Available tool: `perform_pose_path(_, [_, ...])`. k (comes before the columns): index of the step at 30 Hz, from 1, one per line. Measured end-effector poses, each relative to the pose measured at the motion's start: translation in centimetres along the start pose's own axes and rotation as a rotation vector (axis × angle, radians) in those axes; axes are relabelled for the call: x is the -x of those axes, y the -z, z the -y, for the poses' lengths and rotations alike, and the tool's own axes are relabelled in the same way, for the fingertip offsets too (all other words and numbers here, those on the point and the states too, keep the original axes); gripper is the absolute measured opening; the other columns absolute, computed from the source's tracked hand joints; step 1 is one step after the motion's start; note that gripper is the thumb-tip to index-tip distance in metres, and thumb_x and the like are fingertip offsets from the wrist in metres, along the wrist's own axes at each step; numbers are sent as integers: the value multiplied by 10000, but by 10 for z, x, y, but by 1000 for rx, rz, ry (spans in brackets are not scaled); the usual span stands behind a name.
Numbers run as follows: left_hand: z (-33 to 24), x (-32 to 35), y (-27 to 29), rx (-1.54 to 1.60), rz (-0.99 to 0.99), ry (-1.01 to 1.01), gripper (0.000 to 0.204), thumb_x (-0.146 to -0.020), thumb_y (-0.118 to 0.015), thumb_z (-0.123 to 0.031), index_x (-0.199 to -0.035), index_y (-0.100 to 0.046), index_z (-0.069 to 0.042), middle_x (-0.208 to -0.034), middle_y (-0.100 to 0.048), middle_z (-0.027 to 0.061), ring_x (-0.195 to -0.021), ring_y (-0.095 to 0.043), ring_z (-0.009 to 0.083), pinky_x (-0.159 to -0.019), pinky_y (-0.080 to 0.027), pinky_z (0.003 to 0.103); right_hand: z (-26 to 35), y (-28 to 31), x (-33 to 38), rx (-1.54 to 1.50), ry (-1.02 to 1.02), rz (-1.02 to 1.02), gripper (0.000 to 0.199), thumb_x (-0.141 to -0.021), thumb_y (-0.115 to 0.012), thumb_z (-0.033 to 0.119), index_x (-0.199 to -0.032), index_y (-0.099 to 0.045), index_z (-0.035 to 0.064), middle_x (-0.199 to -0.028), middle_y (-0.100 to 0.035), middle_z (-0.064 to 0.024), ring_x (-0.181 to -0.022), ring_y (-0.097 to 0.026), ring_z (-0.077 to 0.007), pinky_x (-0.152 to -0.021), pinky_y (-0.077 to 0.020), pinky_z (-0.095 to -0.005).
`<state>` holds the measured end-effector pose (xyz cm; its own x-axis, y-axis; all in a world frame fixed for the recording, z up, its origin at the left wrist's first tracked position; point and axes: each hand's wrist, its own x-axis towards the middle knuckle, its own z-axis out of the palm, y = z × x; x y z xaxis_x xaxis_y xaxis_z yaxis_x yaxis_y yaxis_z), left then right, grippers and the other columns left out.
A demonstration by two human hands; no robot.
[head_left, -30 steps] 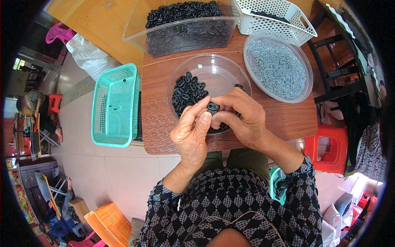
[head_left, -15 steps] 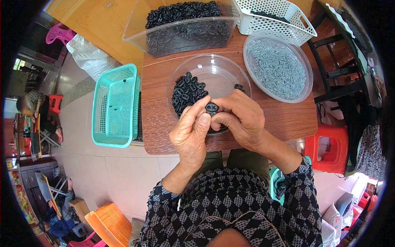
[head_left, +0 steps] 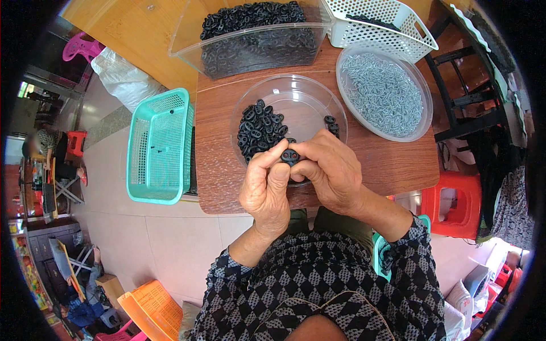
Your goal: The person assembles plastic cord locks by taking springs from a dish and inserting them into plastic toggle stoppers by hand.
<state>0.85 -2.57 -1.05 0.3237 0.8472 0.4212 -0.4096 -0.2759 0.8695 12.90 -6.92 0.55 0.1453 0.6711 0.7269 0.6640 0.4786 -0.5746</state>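
Between the fingertips of both hands is a small black two-hole cord lock [head_left: 290, 156], its two holes facing up. My left hand [head_left: 264, 190] pinches it from the left, thumb and forefinger together. From the other side my right hand [head_left: 333, 167] grips it with thumb and bent forefinger. Beneath the hands stands a round clear plastic tray [head_left: 301, 85]. A heap of black two-hole pieces [head_left: 260, 128] fills its left part, and several more black pieces [head_left: 331, 125] lie at its right edge. My hands cover the tray's near part.
Small silvery springs [head_left: 384, 94] fill a round dish at the right. Behind stand a clear bin [head_left: 182, 48] of black pieces and a white perforated basket [head_left: 341, 34]. A turquoise basket [head_left: 132, 170] is left of the wooden table [head_left: 392, 165]; a red stool [head_left: 455, 227] stands right.
Both hands have shifted slightly down, still pinching the cord lock, which has turned a little. More of the black pieces at the tray's right edge now show.
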Motion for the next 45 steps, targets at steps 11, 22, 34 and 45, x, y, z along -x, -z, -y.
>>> perform_pose_path(11, [7, 10, -2, 17, -49, -8, 297, -927, -564, -174, -1098, -543, 69, -894, -536, 59, -649, -503, 97, -570, -437, 215, 3, -6, 4, 3, 41, -44, 248, -732, -672, 41, -948, -572, -28, -711, -537, -94, -579, -483, -238, -508, -392, -339])
perform_pose_path(22, [-16, 9, 12, -266, 182, 49, 250, -916, -573, -111, -1100, -609, 55, -862, -597, 55, -686, -545, 94, -615, -451, 212, 5, 13, 26, -101, -138, 19, 211, -746, -678, 32, -920, -575, -27, -724, -554, -109, -615, -527, -253, -538, -415, -341])
perform_pose_path(34, [17, -75, -5, -716, 712, -300, 257, -762, -648, -2, -1017, -616, 0, -919, -647, 115, -776, -603, 267, -699, -495, 336, -87, 129, -69, 283, -496, -233, 140, -797, -661, 108, -903, -681, 19, -785, -661, -51, -707, -588, -89, -640, -476, -245])
perform_pose_path(45, [66, -93, -29, -704, 1166, -237, 311, -622, -732, -44, -904, -604, -26, -908, -634, 90, -856, -553, 288, -796, -432, 378, -209, 193, -125, 969, -314, -207, 153, -684, -603, 123, -743, -676, 2, -741, -634, -238, -727, -626, -370, -684, -488, -448])
